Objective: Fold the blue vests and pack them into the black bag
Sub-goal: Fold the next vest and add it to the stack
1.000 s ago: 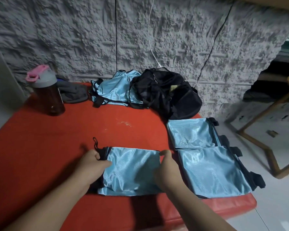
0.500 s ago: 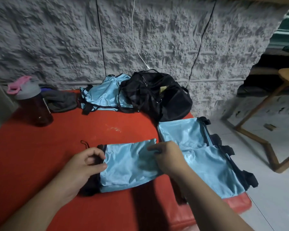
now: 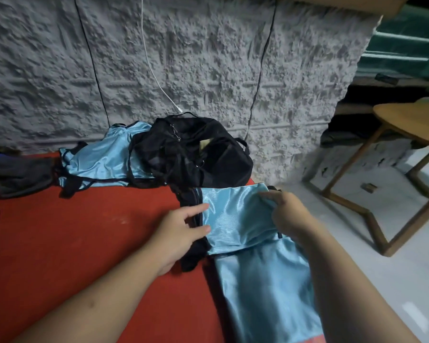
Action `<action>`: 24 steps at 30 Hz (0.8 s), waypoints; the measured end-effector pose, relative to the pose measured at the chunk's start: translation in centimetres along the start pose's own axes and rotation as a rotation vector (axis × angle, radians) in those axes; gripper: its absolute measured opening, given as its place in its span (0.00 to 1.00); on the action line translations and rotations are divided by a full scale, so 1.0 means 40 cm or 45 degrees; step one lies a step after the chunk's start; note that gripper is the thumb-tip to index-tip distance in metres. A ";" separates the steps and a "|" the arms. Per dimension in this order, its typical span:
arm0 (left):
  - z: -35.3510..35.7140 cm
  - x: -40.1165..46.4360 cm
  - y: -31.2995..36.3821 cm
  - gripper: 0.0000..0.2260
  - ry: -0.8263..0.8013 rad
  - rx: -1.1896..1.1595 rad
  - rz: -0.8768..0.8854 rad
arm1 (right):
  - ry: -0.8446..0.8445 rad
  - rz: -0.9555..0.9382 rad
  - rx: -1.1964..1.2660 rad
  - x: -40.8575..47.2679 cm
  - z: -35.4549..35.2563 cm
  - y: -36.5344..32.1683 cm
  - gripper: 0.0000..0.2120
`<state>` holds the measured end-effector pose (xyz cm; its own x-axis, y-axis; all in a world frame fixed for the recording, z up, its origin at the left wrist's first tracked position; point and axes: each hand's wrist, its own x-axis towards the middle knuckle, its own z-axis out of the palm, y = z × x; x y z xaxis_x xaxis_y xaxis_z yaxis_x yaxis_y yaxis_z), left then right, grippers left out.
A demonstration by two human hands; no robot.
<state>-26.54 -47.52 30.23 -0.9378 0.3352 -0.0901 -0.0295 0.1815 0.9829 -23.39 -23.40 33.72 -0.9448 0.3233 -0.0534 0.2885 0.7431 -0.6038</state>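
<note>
A folded blue vest [image 3: 235, 219] with black trim is held in both my hands at the red table's right side, over the earlier folded vests. My left hand [image 3: 181, 231] grips its left, black-trimmed edge. My right hand [image 3: 290, 216] grips its right edge. Under it, nearer to me, lies another folded blue vest [image 3: 265, 293]. The black bag [image 3: 196, 154] sits against the wall just beyond. An unfolded blue vest [image 3: 102, 162] lies to the left of the bag, partly under its straps.
The red table [image 3: 72, 243] ends at its right edge close to my right arm. Dark grey cloth [image 3: 15, 174] lies at the far left. A wooden table [image 3: 411, 125] stands on the pale floor to the right. A rough grey wall with cables rises behind.
Both hands have carried the folded vest from the middle of the table to the right, onto the other folded vests. The view has swung right, so the bottle has left the frame.
</note>
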 end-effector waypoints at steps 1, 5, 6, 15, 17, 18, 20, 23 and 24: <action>0.012 0.018 -0.003 0.23 -0.009 -0.005 -0.020 | 0.023 -0.011 -0.031 0.006 0.003 0.009 0.37; 0.041 0.078 -0.023 0.24 -0.032 0.022 -0.071 | 0.198 0.054 0.047 0.035 0.025 0.049 0.31; 0.045 0.089 -0.030 0.24 -0.047 0.064 -0.087 | 0.253 0.104 0.086 0.042 0.031 0.060 0.30; 0.044 0.135 -0.039 0.17 -0.113 0.498 -0.208 | 0.421 0.232 -0.089 0.057 0.059 0.080 0.20; 0.047 0.146 -0.017 0.09 0.062 0.718 -0.032 | 0.484 0.042 -0.117 0.057 0.061 0.054 0.23; 0.054 0.152 -0.008 0.06 0.179 0.855 0.127 | 0.483 -0.093 -0.133 0.058 0.069 0.037 0.24; 0.085 0.161 0.004 0.06 0.252 1.067 0.444 | 0.399 -0.316 -0.241 0.069 0.109 0.024 0.22; 0.136 0.179 -0.016 0.21 -0.099 1.477 0.428 | 0.202 -0.165 -0.424 0.095 0.181 0.067 0.20; 0.143 0.185 -0.030 0.25 -0.221 1.586 0.323 | 0.165 -0.072 -0.430 0.098 0.192 0.088 0.19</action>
<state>-31.45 -40.00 27.46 -0.8096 0.5859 -0.0356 0.5726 0.8017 0.1712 -27.27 -24.02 25.28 -0.9394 0.3316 0.0870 0.2918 0.9066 -0.3048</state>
